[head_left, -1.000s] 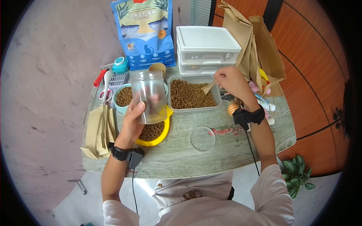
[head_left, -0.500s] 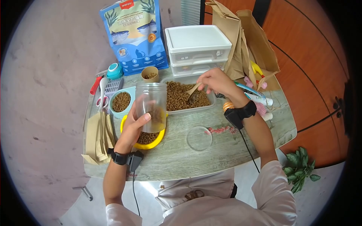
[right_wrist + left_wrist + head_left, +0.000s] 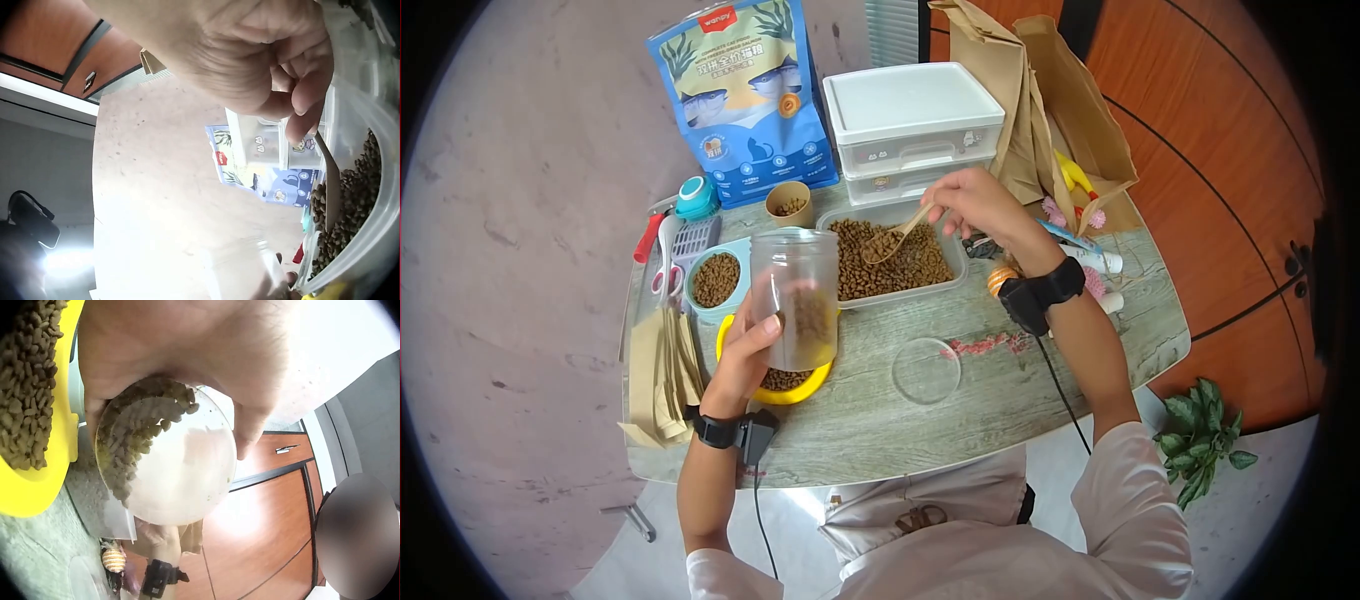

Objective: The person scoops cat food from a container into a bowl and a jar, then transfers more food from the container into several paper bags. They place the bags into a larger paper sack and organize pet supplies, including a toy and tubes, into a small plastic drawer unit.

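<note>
My left hand [image 3: 743, 355] grips a clear plastic jar [image 3: 797, 285] over the yellow bowl [image 3: 815, 385], partly hiding it. Brown kibble [image 3: 134, 434] lies heaped to one side at the jar's bottom in the left wrist view. Between thumb and fingers my right hand [image 3: 982, 207] pinches the handle of a wooden spoon [image 3: 912, 222]. Its scoop carries kibble and hangs over a clear plastic tub [image 3: 915, 295] full of kibble, close to the jar's right side. In the right wrist view the spoon [image 3: 331, 200] overlaps the tub's kibble [image 3: 356, 212].
A round clear lid [image 3: 926, 371] lies in front of the tub. Leftward are a light blue bowl [image 3: 745, 262] of kibble and paper bags [image 3: 662, 375]. Behind stand a paper cup [image 3: 789, 212], cat food bag [image 3: 745, 120] and white drawer box [image 3: 915, 105]. Cat toys lie at right.
The spoon has come up out of the tub's kibble with a load and moved left toward the jar. My left hand keeps its grip on the jar, now slightly lower. The head view has shifted.
</note>
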`<state>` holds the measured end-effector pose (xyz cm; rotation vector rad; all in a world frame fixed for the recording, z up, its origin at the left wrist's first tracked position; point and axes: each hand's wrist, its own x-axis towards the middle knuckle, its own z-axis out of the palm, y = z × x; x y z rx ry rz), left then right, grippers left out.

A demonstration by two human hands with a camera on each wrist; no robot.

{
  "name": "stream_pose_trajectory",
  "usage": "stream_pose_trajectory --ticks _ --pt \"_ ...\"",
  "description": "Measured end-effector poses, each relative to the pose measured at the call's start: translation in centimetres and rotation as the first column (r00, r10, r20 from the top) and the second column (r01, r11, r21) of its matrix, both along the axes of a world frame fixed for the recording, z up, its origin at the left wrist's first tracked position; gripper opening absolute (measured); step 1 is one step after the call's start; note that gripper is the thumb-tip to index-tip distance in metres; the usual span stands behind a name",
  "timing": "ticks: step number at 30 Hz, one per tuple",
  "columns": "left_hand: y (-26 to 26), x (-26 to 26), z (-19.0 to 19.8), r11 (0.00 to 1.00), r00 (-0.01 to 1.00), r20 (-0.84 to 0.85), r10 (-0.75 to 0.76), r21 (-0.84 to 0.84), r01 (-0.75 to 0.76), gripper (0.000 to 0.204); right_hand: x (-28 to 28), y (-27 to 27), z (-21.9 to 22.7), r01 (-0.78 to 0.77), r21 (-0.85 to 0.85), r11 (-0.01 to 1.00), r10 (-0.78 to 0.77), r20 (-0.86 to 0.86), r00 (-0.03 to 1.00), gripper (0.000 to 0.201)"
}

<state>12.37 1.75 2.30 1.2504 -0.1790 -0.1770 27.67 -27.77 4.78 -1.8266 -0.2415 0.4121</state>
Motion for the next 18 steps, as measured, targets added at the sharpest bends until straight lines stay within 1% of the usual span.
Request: stream_pose_trajectory --ticks 2,3,5,10,12,13,15,16,18 --pt "0.4 0.0 -0.5 0.997 0.999 -0.032 -0.039 0.066 0.041 0.083 -0.1 0.0 0.2 0.002 0.014 1.0 -0.003 0.003 1.0 0.024" --pt "0.3 0.0 -0.4 0.997 0.999 -0.031 -0.04 0.066 0.042 0.083 -0.2 0.0 0.4 0.004 0.027 1.0 -0.004 0.007 1.0 0.025" --pt "-0.1 -0.2 0.1 0.992 0.994 -0.013 -0.104 0.074 0.105 0.085 -0.4 0.0 0.7 0.016 0.039 0.999 -0.017 0.02 1.0 0.023" --pt "-0.4 -0.4 0.7 0.988 0.991 -0.025 -0.128 0.084 0.13 0.085 -1.1 -0.1 2.1 0.043 0.091 0.995 -0.047 0.045 0.998 0.021" --pt "-0.4 -0.5 0.7 0.987 0.991 -0.03 -0.132 0.088 0.135 0.085 -1.4 -0.1 2.6 0.059 0.149 0.987 -0.074 0.097 0.993 0.021" --pt "-0.3 -0.4 0.7 0.985 0.99 -0.029 -0.141 0.091 0.144 0.086 -1.5 0.0 2.7 0.058 0.152 0.987 -0.074 0.096 0.993 0.021" --pt "-0.3 -0.4 0.5 0.983 0.988 -0.031 -0.153 0.095 0.155 0.086 -2.0 0.3 3.0 0.059 0.248 0.967 -0.09 0.115 0.989 0.021" --pt "-0.3 -0.4 0.5 0.983 0.987 -0.034 -0.156 0.096 0.159 0.088 -2.5 0.5 3.3 0.061 0.25 0.966 -0.091 0.111 0.99 0.021" --pt "-0.4 -0.4 0.5 0.982 0.987 -0.04 -0.159 0.098 0.162 0.089 -3.6 1.1 3.9 0.011 0.289 0.957 -0.064 0.175 0.983 0.025"
